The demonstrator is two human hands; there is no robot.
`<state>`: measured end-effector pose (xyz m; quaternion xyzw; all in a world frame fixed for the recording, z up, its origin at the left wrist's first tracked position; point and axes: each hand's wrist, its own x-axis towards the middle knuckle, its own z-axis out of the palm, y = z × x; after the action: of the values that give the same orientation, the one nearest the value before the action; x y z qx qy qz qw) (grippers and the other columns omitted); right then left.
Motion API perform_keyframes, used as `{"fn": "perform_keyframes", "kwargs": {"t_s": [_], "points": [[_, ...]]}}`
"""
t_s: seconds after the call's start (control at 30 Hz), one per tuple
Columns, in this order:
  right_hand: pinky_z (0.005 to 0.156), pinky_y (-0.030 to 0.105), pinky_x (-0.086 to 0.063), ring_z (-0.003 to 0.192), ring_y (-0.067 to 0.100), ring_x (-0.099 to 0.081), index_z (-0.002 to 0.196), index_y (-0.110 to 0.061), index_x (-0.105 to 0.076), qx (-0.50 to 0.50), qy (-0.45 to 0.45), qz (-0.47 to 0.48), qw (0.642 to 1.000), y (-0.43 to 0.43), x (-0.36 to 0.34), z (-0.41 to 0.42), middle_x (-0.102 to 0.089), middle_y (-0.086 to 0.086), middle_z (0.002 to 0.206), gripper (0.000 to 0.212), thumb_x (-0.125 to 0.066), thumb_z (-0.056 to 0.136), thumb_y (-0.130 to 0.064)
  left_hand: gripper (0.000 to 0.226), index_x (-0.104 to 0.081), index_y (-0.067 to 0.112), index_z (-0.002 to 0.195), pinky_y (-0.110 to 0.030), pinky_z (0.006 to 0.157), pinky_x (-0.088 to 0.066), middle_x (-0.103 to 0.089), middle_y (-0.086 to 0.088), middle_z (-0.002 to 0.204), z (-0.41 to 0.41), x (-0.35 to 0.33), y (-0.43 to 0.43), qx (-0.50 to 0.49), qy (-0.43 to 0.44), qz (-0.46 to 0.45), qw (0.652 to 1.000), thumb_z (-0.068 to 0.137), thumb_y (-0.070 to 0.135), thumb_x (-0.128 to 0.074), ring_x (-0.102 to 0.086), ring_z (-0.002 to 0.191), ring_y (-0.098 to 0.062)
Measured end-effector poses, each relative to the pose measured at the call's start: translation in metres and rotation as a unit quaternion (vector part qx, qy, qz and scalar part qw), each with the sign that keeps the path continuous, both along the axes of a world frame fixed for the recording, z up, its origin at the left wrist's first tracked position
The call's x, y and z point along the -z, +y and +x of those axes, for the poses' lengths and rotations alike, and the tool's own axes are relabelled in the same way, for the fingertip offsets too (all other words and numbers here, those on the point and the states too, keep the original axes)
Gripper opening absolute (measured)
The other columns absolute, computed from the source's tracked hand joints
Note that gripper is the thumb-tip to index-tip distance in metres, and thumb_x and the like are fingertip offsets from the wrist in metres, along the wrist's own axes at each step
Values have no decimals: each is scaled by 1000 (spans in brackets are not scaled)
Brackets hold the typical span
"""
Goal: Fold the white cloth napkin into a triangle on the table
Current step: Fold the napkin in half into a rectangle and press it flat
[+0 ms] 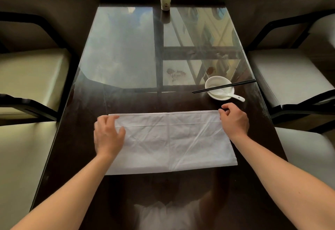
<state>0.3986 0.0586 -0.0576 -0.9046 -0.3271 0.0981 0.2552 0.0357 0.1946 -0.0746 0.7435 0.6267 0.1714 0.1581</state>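
Head view: white napkin point(170, 142) lies flat on the near part of the glass-topped table point(117, 48), a rectangle w/ long axis running left-right, far hem slightly tilted. Left hand point(108, 137) rests on its left edge, fingers loosely spread, gripping nothing; it hides that corner. Right hand point(234, 119) pinches the far-right corner btwn thumb and fingertips. Just beyond: white bowl point(219, 87) w/ spoon point(230, 95), chopsticks point(223, 86) across the rim. Paper cup point(165, 0) at far edge, print unreadable.

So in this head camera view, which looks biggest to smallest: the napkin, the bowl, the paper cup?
1. White cloth napkin
2. White bowl
3. Paper cup, though it sits farthest from the camera, so its real size against the bowl is unsure.
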Motion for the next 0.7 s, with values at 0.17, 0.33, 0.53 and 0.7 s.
{"fn": "perform_keyframes", "kwargs": {"t_s": [0.17, 0.33, 0.53, 0.7], "points": [[87, 48, -55, 109, 40, -64, 121, -8, -68, -224, -119, 23, 967, -22, 3, -55, -69, 15, 119, 35, -74, 87, -12, 60, -41, 21, 150, -51, 123, -13, -29, -17, 161, -3, 12, -39, 190, 109, 6, 976, 97, 49, -48, -16, 152, -33], [123, 53, -13, 154, 28, -11, 156, -16, -28, -440, -141, -88, 882, -36, 22, -129, -20, 2, 166, 73, -44, 97, -55, 75, 1, 41, 156, -49, 122, 11, 16, -4, 166, -4, 33, -64, 221, 203, -48, 953, 90, 74, -9, 23, 151, -24], [123, 52, 5, 151, 20, 23, 160, -21, -1, -541, -140, -138, 817, -43, 32, -181, 10, -4, 168, 88, -19, 94, -77, 76, 0, 38, 157, -54, 122, 6, 12, -6, 167, -5, 40, -69, 208, 216, -45, 953, 91, 75, -7, 18, 152, -26], [124, 55, 0, 153, 22, 18, 160, -18, -2, -556, -151, -120, 808, -50, 33, -193, 6, -1, 169, 91, -21, 93, -78, 78, 2, 35, 157, -55, 122, 6, 17, -7, 166, -6, 37, -69, 212, 223, -49, 950, 90, 73, -5, 19, 152, -27]]}}
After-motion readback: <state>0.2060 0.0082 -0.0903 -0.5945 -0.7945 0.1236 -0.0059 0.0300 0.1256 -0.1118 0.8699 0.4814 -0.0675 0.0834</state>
